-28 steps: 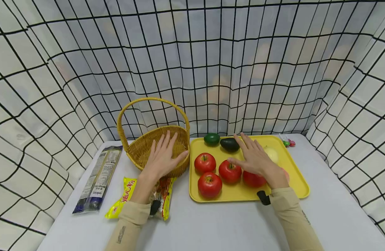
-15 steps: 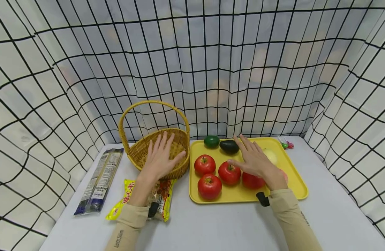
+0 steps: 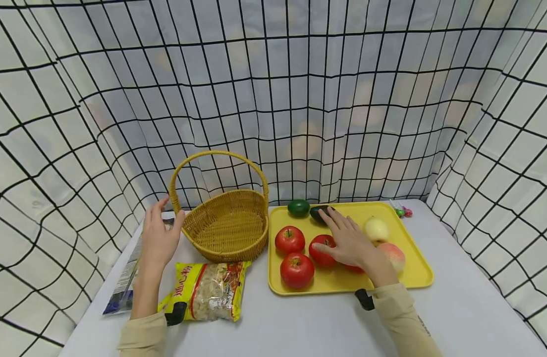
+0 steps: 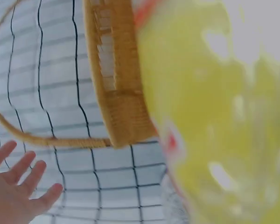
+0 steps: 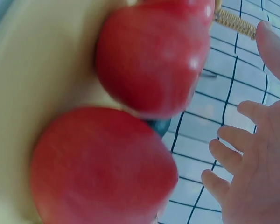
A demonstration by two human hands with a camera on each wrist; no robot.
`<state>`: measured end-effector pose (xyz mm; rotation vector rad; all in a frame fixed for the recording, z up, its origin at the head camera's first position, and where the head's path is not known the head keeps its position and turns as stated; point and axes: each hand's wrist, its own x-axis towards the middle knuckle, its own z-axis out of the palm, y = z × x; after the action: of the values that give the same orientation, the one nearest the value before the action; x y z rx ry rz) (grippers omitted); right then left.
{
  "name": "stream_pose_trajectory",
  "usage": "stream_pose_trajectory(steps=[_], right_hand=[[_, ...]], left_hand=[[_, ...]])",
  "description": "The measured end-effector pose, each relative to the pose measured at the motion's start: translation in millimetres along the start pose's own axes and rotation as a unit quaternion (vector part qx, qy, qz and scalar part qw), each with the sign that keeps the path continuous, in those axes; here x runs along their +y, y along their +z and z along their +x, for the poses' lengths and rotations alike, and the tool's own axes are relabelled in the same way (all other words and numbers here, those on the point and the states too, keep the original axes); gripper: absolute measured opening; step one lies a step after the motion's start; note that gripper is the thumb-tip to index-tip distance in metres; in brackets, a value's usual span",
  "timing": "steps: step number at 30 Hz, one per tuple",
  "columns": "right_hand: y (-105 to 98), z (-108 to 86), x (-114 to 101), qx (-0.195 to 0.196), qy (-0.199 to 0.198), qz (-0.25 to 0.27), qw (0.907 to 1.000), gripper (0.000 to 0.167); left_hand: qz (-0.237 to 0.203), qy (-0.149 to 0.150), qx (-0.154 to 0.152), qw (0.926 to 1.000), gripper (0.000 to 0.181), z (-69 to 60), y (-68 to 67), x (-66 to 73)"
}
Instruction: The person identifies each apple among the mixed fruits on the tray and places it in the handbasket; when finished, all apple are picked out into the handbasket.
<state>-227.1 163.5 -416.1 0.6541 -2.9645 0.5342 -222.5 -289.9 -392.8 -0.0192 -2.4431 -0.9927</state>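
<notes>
My left hand [image 3: 159, 240] hovers left of the wicker basket [image 3: 231, 225], its fingers spread and holding nothing. It partly covers a long packet [image 3: 124, 282] with a dark blue end. Close to that wrist lies a yellow printed bag [image 3: 215, 292] with a clear window, which looms large in the left wrist view. Over the yellow tray [image 3: 345, 287], my right hand [image 3: 354, 245] is spread above the apples, partly hiding some. Two red apples [image 3: 289, 240] lie uncovered to its left. In the right wrist view, red apples [image 5: 105, 168] sit below the loose fingers.
Also on the tray are a green avocado [image 3: 299, 208], a dark avocado [image 3: 320, 214], a pale yellow-green fruit [image 3: 377, 229] and a peach [image 3: 393, 257]. Small wrapped lollipops [image 3: 404, 212] lie beyond its right corner. Black-gridded white cloth walls [image 3: 282, 114] enclose the table.
My left hand has moved left from in front of the basket, uncovering the basket's inside and the yellow bag. My right hand has shifted slightly left; the peach shows more.
</notes>
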Motion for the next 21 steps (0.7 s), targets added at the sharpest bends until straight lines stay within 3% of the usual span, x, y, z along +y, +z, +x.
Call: stream_pose_trajectory(steps=[3, 7, 12, 21], right_hand=[[5.0, 0.2, -5.3, 0.003, -0.008, 0.005, 1.0000, 0.092], [8.3, 1.8, -10.3, 0.001, -0.004, 0.011, 0.9999, 0.092], [12.6, 1.4, -12.3, -0.003, -0.001, 0.014, 0.9999, 0.091], [16.1, 3.0, -21.5, -0.009, -0.013, 0.027, 0.9995, 0.092]], left_hand=[[-0.048, -0.028, -0.010, 0.9984, 0.072, 5.0, -3.1, -15.5], [-0.100, -0.047, -0.071, 0.9914, 0.083, 15.0, -2.3, -28.3], [-0.126, -0.065, -0.134, 0.9807, 0.088, 22.7, 2.1, -30.5], [-0.186, -0.070, -0.193, 0.9607, 0.087, 28.2, 4.2, -27.5]])
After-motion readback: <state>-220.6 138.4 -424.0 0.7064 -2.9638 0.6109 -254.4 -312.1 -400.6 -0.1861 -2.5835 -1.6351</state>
